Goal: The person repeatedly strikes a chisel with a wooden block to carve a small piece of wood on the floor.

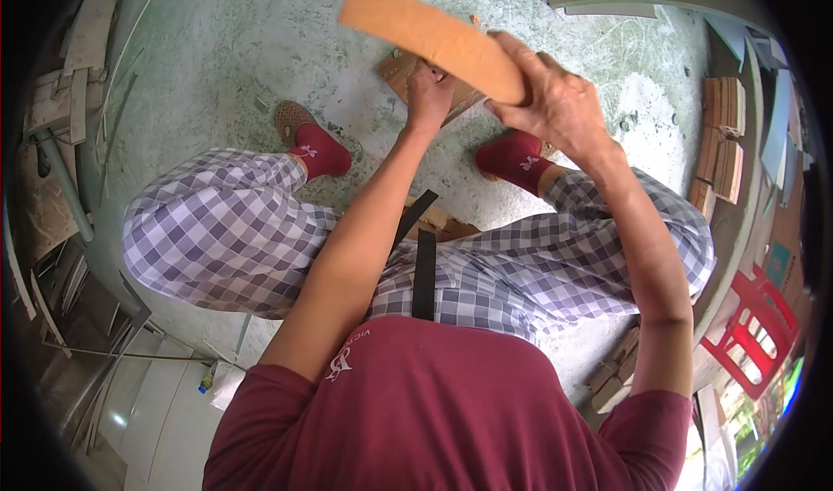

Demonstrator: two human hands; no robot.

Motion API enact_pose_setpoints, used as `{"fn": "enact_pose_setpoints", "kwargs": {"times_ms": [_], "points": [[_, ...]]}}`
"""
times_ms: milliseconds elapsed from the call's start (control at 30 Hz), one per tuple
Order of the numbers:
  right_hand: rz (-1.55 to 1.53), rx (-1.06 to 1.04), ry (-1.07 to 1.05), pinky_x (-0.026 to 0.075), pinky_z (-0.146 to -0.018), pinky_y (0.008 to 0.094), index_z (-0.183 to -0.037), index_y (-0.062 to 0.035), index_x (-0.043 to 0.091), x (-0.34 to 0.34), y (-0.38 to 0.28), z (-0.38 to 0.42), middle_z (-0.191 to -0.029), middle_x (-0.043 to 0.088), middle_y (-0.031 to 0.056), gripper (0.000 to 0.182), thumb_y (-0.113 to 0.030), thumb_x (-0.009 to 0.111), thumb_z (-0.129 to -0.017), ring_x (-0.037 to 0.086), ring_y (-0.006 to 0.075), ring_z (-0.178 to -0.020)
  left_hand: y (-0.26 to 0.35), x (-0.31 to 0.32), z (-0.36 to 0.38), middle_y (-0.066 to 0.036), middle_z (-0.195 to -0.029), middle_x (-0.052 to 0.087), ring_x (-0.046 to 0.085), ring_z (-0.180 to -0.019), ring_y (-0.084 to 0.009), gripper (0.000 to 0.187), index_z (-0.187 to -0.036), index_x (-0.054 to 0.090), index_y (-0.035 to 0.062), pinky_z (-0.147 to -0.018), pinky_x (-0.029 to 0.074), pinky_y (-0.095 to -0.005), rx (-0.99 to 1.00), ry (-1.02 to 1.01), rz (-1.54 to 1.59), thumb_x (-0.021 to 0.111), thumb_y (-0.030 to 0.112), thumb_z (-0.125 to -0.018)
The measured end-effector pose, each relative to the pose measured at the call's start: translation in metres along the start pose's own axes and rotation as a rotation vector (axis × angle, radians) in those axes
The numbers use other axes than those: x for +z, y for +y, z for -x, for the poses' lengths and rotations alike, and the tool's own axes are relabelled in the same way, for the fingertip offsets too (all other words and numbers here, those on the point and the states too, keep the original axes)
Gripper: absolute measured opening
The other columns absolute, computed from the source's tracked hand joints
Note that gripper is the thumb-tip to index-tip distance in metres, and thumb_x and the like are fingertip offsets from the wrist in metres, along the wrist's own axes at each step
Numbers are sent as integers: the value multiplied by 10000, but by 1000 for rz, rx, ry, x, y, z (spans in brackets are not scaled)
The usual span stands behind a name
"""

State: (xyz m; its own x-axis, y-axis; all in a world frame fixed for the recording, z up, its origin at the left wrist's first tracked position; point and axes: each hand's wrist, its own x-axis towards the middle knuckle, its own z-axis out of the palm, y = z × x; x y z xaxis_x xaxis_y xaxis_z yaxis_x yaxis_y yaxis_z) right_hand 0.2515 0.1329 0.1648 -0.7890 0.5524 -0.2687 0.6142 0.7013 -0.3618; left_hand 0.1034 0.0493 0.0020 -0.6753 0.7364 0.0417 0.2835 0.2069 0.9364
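A curved, flat orange piece (434,40), with a slightly rough surface, is raised in front of me above the floor. My right hand (555,96) grips its right end, with the thumb below and the fingers over the top edge. Just under the middle of the piece, my left hand (429,96) has its fingers curled closed. Whatever they hold is partly hidden by the orange piece. Behind the left hand, a brown wooden board (396,73) lies low between my feet, largely covered from view.
Stacked wooden blocks (724,109) stand along the right side. A red plastic object (755,330) is farther right. Boards and scrap strips (78,101) lean at the left. My feet in red socks (323,150) rest on the stained concrete floor (226,57).
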Motion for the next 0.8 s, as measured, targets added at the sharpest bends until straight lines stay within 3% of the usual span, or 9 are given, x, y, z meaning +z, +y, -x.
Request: {"fn": "enact_pose_setpoints", "kwargs": {"times_ms": [100, 200, 267, 333, 500, 600, 667, 733, 800], "points": [[-272, -169, 385, 539, -857, 387, -1363, -156, 406, -11, -9, 8, -1160, 614, 149, 814, -274, 798, -659, 640, 297, -992, 18, -3, 3, -112, -907, 655, 629, -882, -163, 329, -1048, 529, -28, -751, 490, -298, -162, -37, 104, 702, 74, -788], [-296, -301, 541, 539, -851, 399, -1369, -151, 396, -7, -7, 9, -1186, 598, 141, 814, -291, 787, -669, 642, 297, -981, 16, 1, 4, -122, -909, 657, 644, -865, -186, 313, -1032, 536, -25, -744, 498, -311, -14, 31, 185, 705, 78, -790], [-198, -321, 498, 553, -817, 380, -1374, -157, 390, 15, 11, 2, -1173, 597, 145, 814, -279, 786, -674, 653, 287, -952, 6, 2, 4, -123, -905, 656, 645, -853, -192, 308, -1020, 535, -23, -739, 497, -313, 49, 21, 113, 708, 80, -787], [26, -33, 119, 571, -788, 362, -1370, -161, 393, 13, 8, -2, -1122, 613, 156, 813, -258, 793, -669, 665, 278, -913, 4, 4, 1, -125, -902, 655, 646, -841, -199, 303, -1007, 533, -21, -734, 496, -316, 114, 17, 49, 711, 81, -783], [-210, -187, 469, 557, -832, 387, -1387, -170, 374, -7, -3, 7, -1187, 597, 149, 847, -227, 803, -659, 651, 274, -971, 3, 6, 0, -140, -905, 650, 638, -858, -262, 321, -1010, 533, 0, -735, 483, -358, -83, -28, 111, 713, 137, -781], [-387, -280, 556, 530, -886, 392, -1393, -173, 363, -5, -3, 9, -1234, 572, 150, 859, -223, 803, -657, 623, 285, -1034, 9, 5, -1, -141, -917, 650, 636, -863, -284, 323, -1011, 533, 14, -742, 480, -378, 65, -23, 63, 710, 150, -778], [-211, -12, 93, 499, -938, 366, -1406, -153, 332, 8, 4, 4, -1234, 568, 154, 855, -258, 780, -685, 602, 291, -1071, 0, 7, -2, -141, -919, 649, 636, -870, -286, 331, -1014, 531, 12, -744, 480, -379, 149, -28, -20, 712, 147, -773], [-225, 75, -35, 488, -955, 385, -1411, -128, 323, 13, 7, 0, -1229, 567, 163, 847, -288, 759, -702, 597, 309, -1071, 2, 10, -7, -141, -922, 649, 636, -878, -288, 339, -1018, 529, 10, -747, 479, -380, 236, -20, -95, 714, 145, -767], [-361, 5, 83, 531, -860, 377, -1403, -119, 333, 10, 9, -3, -1110, 607, 194, 832, -357, 732, -713, 635, 305, -968, 3, 12, -2, -151, -911, 648, 636, -871, -302, 347, -1020, 533, 2, -742, 479, -384, 28, -9, 165, 716, 144, -762]]}}
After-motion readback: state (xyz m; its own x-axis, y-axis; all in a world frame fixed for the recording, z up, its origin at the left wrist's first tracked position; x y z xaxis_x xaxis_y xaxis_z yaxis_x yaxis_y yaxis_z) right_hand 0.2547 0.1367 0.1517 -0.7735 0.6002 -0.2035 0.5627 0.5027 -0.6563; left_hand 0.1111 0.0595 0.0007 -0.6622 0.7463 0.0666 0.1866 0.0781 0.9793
